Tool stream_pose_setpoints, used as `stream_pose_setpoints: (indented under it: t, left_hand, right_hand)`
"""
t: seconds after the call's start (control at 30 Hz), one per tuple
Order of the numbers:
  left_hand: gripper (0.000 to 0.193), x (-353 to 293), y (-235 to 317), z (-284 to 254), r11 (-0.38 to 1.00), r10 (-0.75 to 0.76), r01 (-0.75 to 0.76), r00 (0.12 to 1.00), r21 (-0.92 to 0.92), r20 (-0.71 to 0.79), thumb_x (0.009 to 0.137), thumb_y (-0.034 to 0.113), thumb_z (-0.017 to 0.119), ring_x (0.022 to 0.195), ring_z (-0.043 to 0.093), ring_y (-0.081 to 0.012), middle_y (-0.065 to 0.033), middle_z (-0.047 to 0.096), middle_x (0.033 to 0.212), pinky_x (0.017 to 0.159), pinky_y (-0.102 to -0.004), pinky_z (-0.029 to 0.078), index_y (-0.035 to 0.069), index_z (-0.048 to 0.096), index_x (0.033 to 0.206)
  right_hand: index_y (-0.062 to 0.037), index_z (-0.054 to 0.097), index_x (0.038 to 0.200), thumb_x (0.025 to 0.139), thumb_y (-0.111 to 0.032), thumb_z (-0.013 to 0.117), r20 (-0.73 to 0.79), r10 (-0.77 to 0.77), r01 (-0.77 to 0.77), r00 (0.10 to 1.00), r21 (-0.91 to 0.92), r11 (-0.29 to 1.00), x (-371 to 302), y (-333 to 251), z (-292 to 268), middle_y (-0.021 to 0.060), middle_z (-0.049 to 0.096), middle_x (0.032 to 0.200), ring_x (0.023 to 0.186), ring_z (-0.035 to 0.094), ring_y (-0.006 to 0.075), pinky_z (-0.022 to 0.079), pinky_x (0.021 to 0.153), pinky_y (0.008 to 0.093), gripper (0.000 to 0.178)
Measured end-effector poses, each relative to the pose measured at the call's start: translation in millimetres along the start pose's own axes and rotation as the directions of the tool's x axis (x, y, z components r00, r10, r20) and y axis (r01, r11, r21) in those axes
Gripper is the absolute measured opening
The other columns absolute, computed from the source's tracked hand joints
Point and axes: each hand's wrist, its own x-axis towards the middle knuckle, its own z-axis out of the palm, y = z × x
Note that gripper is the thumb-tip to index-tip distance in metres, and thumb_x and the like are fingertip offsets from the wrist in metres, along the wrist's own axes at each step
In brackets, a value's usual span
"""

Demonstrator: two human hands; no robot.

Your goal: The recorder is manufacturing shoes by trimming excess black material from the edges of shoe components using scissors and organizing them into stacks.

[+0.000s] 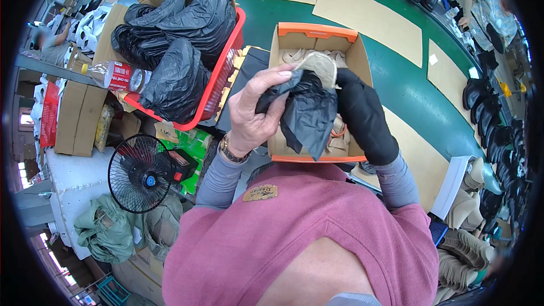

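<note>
Black bag [309,116] gripped by left hand [255,110], gloved right hand [362,116]

Green conveyor belt [396,73], small black fan [140,173] at left

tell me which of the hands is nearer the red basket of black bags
Left. The bare left hand is just right of the red basket, gripping a black bag. The gloved right hand is farther right, over the cardboard box.

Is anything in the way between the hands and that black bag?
Nothing visible is. The left hand grips the black bag directly, and the gloved right hand is against it too, above the open cardboard box.
</note>
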Motion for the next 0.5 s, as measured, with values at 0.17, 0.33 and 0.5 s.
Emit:
stream_pose_setpoints:
  t: [0.17,0.33,0.5]
  left_hand:
    - [0.034,1,-1,-6,0.985,0.034,-0.028,0.999,0.170,-0.033,0.075,-0.015,0.057,0.094,0.068,-0.0326,-0.0222,0.064,0.115,0.074,-0.0332,0.055,0.004,0.058,0.102]
    - [0.022,6,2,1,0.974,0.055,-0.058,0.998,0.217,0.020,0.075,-0.001,0.068,0.081,0.069,-0.0301,-0.0205,0.065,0.110,0.061,-0.0328,0.055,0.003,0.057,0.094]
    - [0.041,10,1,-7,0.970,0.099,-0.104,0.995,0.221,0.034,0.071,0.027,0.083,0.077,0.069,-0.0279,-0.0199,0.066,0.107,0.057,-0.0311,0.054,0.004,0.055,0.089]
  right_hand:
    - [-0.0026,0.060,0.106,0.089,-0.037,0.060,0.084,0.215,-0.043,0.973,-0.850,0.525,-8,69,-17,0.0185,0.066,0.086,0.077,0.066,0.0337,0.052,0.070,0.0407,0.038]
    - [-0.0058,0.062,0.100,0.079,-0.029,0.063,0.338,0.075,0.274,0.938,-0.857,0.437,-35,159,-17,0.0176,0.067,0.082,0.075,0.067,0.0326,0.052,0.063,0.0430,0.031]
    - [-0.0037,0.061,0.102,0.083,-0.036,0.064,0.199,0.141,0.062,0.970,-0.761,0.646,-28,125,-30,0.0180,0.067,0.083,0.072,0.067,0.0339,0.053,0.065,0.0433,0.038]
